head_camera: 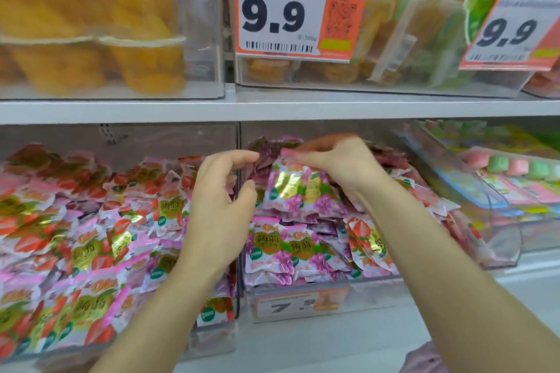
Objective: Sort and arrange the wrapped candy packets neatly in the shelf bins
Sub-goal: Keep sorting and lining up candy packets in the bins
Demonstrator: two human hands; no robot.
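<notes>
Head view: the right hand (336, 160) pinches the top edge of a grape candy packet (300, 191), held just above the pile in the middle bin (378, 291). The left hand (221, 206) is empty, fingers loosely curled, hovering over the divider (238, 297) beside the left bin (212, 339). Task looks partly done: front grape packets stand in rough rows, but a stray strawberry packet (363, 239) sits among them, and the left bin's strawberry pile (91, 251) lies jumbled. Back of the middle bin is hidden by the hands.
</notes>
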